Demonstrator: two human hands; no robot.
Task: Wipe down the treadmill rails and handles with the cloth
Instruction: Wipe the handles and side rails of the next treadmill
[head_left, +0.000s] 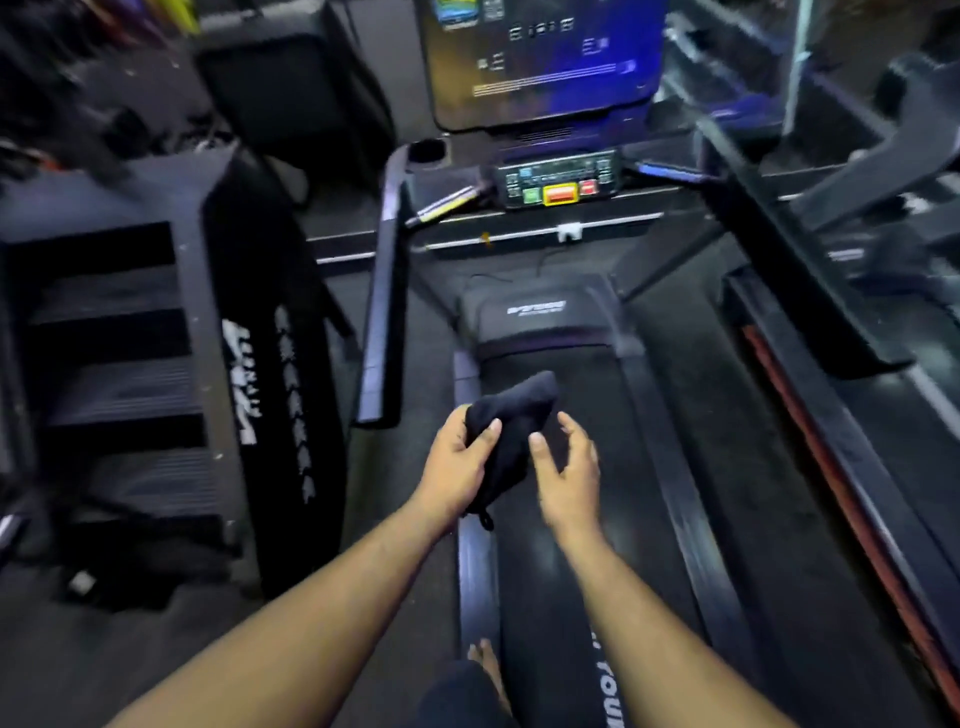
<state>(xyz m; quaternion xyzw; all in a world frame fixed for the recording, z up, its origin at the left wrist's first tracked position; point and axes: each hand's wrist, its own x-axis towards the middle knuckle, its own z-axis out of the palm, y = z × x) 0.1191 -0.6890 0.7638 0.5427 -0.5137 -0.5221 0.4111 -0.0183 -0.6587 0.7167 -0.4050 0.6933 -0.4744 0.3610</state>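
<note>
A folded black cloth (511, 415) is held over the treadmill belt (561, 519), gripped by my left hand (457, 462). Just to its right, my right hand (566, 467) has its fingers apart, with the fingertips close to the cloth's edge; I cannot tell whether they touch it. The treadmill's left handrail (384, 312) runs up ahead on the left toward the console. On the other side, the right handrail (789, 249) slopes away. The console (558, 179), with its lit coloured buttons, sits ahead under a glowing screen (540, 57).
A black stair-climber machine (156, 332) stands close on the left. Another treadmill with a red stripe (852, 493) lies to the right. My bare foot (485, 662) rests on the left side rail of the deck (475, 577).
</note>
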